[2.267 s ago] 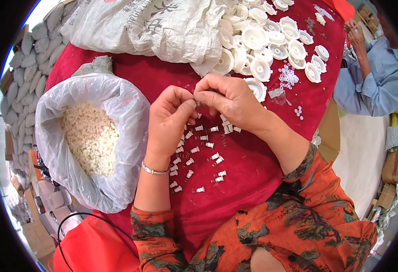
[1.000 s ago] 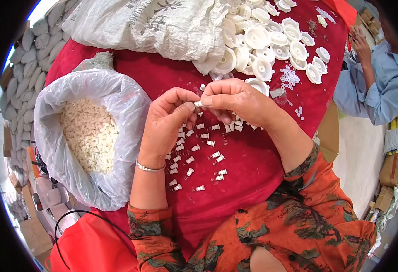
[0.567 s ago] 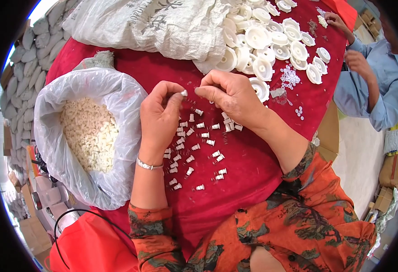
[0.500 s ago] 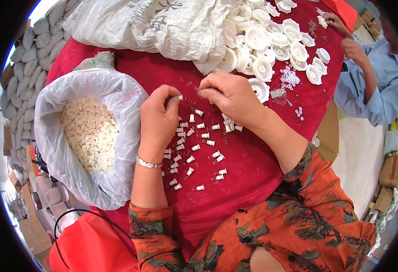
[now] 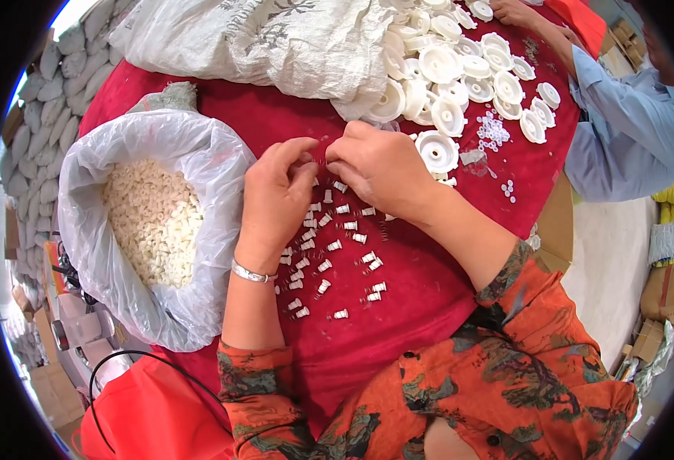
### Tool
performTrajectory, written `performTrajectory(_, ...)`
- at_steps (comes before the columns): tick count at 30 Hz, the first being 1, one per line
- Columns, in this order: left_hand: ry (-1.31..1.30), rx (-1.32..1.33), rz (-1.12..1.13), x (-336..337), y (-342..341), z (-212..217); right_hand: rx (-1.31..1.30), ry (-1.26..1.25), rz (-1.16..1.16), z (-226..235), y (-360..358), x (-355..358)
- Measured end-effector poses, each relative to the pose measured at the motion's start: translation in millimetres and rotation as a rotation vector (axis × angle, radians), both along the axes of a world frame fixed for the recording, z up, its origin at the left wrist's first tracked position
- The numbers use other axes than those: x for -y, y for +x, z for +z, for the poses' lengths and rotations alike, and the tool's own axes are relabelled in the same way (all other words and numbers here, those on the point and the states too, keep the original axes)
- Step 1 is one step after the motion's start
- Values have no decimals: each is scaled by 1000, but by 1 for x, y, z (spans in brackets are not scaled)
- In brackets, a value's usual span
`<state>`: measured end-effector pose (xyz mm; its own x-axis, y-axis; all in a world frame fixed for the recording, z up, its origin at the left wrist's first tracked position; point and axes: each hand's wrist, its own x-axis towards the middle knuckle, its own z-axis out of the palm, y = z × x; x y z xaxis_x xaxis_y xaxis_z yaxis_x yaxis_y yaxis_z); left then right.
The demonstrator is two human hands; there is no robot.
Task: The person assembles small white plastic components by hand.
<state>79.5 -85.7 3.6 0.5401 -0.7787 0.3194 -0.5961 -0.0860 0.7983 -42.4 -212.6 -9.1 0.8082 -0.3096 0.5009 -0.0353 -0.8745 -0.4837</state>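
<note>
My left hand (image 5: pixel 279 184) is closed, its thumb and fingers curled toward each other, and what they hold is hidden. Close beside it, my right hand (image 5: pixel 383 170) is pinched shut with its fingertips turned to the left; I cannot make out anything in them. Below both hands, several small white spool-shaped plastic pieces (image 5: pixel 334 245) lie scattered on the red cloth (image 5: pixel 398 326). Thin coil springs show next to many of them. Left of my left hand stands a clear-plastic-lined bag (image 5: pixel 225 165) of small cream-white plastic parts (image 5: pixel 156 226).
A white woven sack (image 5: pixel 275 57) lies at the back. White round plastic discs (image 5: pixel 440 65) are heaped to its right, near small translucent rings (image 5: pixel 492 132). A co-worker's hand (image 5: pixel 517 13) reaches toward the heap. Red fabric (image 5: pixel 156 414) sits at the lower left with a black cable.
My hands have come closer together, and the white piece that showed in my left fingertips is now out of sight. The co-worker's hand has moved left toward the discs.
</note>
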Motion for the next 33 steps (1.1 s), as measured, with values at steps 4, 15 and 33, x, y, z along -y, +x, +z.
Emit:
performTrajectory(4, -33, -287, 3, 1, -2, 9, 154, 326, 69, 5, -5, 14)
performTrajectory(15, -243, -634, 50, -6, 15, 4, -83, -84, -107, -13, 4, 16)
performTrajectory(33, -204, -1083, -242, -4, -8, 10, 37, 1348, 313, 26, -18, 11)
